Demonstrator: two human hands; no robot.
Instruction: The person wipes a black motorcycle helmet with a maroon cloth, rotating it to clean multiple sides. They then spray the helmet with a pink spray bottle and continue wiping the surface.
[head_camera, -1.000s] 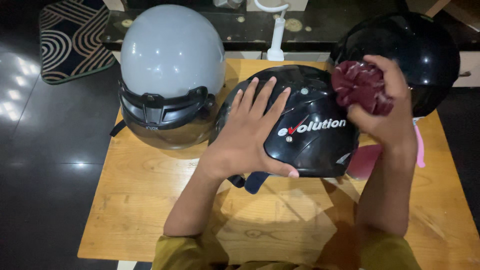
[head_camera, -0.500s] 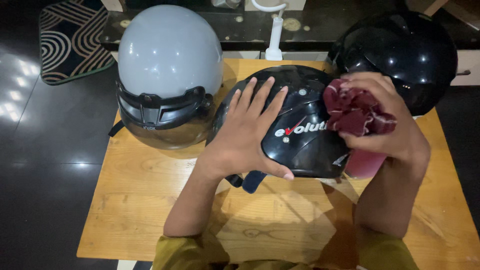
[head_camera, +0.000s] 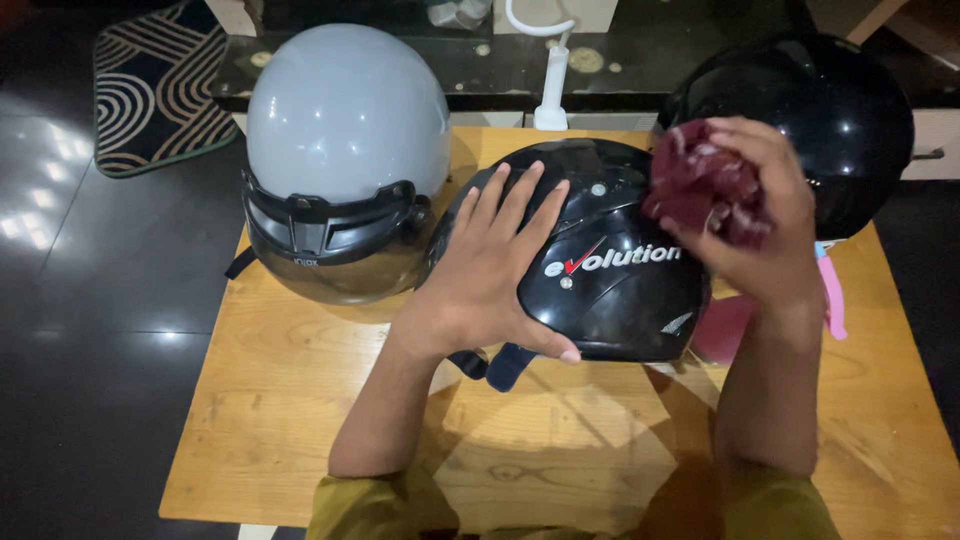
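Black helmet (head_camera: 610, 270) at table (head_camera: 300, 400) centre. Left hand (head_camera: 490, 270), fingers spread flat, rests on its shell at 9 o'clock. Right hand (head_camera: 760, 220), fingers closed round a maroon cloth (head_camera: 700, 180), presses at 2 o'clock. Grey helmet (head_camera: 340, 150) stands at 10 o'clock.

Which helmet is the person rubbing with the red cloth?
The middle black helmet, the one with white lettering. The left hand lies flat on it while the right hand presses the dark red cloth against it. The grey helmet and far black helmet sit untouched.
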